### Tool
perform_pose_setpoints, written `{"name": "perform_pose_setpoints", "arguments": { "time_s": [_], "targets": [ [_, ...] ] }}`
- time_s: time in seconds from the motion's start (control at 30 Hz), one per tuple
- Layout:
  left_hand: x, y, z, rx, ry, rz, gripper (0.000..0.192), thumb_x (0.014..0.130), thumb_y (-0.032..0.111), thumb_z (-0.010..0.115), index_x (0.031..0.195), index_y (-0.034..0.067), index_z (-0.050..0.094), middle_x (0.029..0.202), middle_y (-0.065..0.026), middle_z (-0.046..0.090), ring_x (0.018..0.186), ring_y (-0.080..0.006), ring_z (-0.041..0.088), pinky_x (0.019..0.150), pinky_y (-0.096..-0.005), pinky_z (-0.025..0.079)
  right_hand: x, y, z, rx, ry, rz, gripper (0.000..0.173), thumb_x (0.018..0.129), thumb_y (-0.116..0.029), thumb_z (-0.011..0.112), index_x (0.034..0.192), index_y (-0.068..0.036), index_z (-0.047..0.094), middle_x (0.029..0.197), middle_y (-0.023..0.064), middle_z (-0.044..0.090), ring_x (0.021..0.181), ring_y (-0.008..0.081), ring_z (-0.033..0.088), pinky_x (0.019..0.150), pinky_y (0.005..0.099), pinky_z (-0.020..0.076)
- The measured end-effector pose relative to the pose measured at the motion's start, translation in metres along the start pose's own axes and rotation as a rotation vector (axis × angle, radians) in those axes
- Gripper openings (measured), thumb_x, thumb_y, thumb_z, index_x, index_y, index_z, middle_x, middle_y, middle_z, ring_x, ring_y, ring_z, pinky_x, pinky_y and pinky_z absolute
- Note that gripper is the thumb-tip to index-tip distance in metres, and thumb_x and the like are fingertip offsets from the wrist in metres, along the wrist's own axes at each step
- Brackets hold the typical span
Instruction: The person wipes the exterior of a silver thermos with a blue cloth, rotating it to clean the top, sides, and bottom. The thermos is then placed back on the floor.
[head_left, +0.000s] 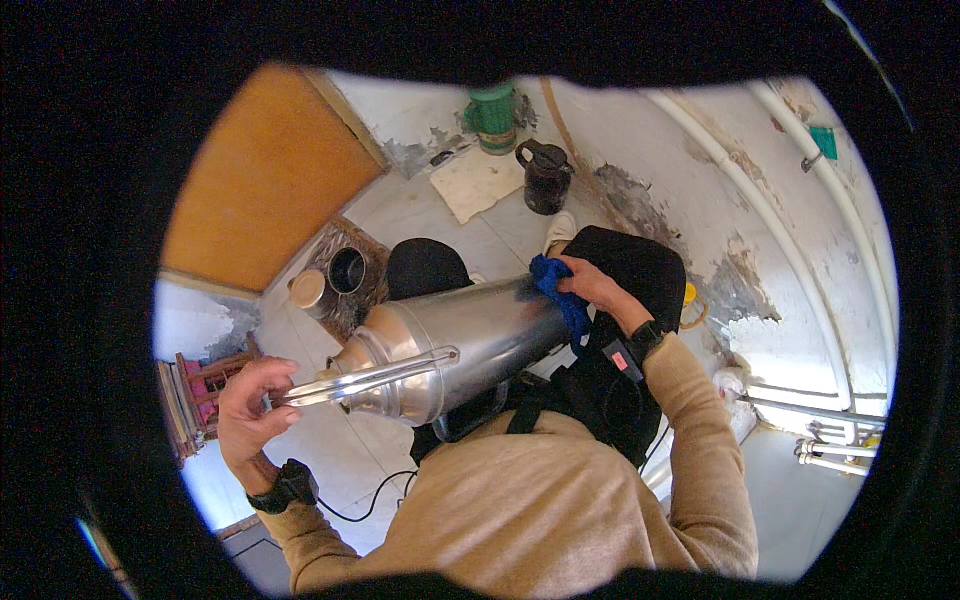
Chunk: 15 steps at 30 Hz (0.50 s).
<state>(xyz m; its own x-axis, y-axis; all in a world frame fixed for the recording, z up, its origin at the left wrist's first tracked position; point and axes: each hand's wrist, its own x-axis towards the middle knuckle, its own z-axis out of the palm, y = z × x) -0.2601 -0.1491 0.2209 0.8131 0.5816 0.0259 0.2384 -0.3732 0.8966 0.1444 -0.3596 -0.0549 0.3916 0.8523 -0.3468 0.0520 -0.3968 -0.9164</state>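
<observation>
A large metal thermos flask (480, 337) lies tilted across my lap, its narrower shoulder and neck toward the left and its base toward the right. My left hand (259, 409) grips the end of the flask's metal carrying handle (375, 379), thumb and fingers around it. At the base end, my right hand (592, 285) holds a crumpled blue cloth (559, 289) against the metal. Part of the cloth hangs down over the base's edge. Black trousers cover the knees under the flask.
On the tiled floor ahead stand a green jug (495, 120) and a dark lidded jug (547, 180), beside a pale sheet (476, 184). Two cylindrical containers (346, 270) stand at the left near an orange-brown panel (262, 180). White pipes (757, 187) run along the peeling wall at right. A black cable (360, 517) crosses the floor.
</observation>
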Motion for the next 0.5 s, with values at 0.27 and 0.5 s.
{"name": "perform_pose_setpoints", "arguments": {
  "time_s": [0.27,0.5],
  "targets": [
    [0.009,-0.018,0.016,0.444,0.197,0.15,0.051,0.057,-0.014,0.055,0.105,0.001,0.059,0.088,-0.0086,0.055,0.08,-0.0178,0.055,0.073,-0.0285,0.044,-0.011,0.001,0.004,0.029,0.049,-0.004,0.036,0.073,-0.002,0.057,0.109,-0.003,0.058,0.092,0.0055,0.063,0.084,0.0143,0.057,0.077,0.0289,0.0457],
    [0.017,-0.067,0.036,0.095,0.413,-0.041,0.03,0.081,0.002,0.056,0.111,0.001,0.057,0.095,-0.0085,0.059,0.085,-0.0165,0.059,0.078,-0.028,0.048,-0.028,0.009,0.007,0.178,0.066,0.074,0.036,0.078,0.004,0.054,0.113,-0.003,0.056,0.099,0.003,0.06,0.091,0.0147,0.055,0.085,0.0285,0.0431]
  ]
}}
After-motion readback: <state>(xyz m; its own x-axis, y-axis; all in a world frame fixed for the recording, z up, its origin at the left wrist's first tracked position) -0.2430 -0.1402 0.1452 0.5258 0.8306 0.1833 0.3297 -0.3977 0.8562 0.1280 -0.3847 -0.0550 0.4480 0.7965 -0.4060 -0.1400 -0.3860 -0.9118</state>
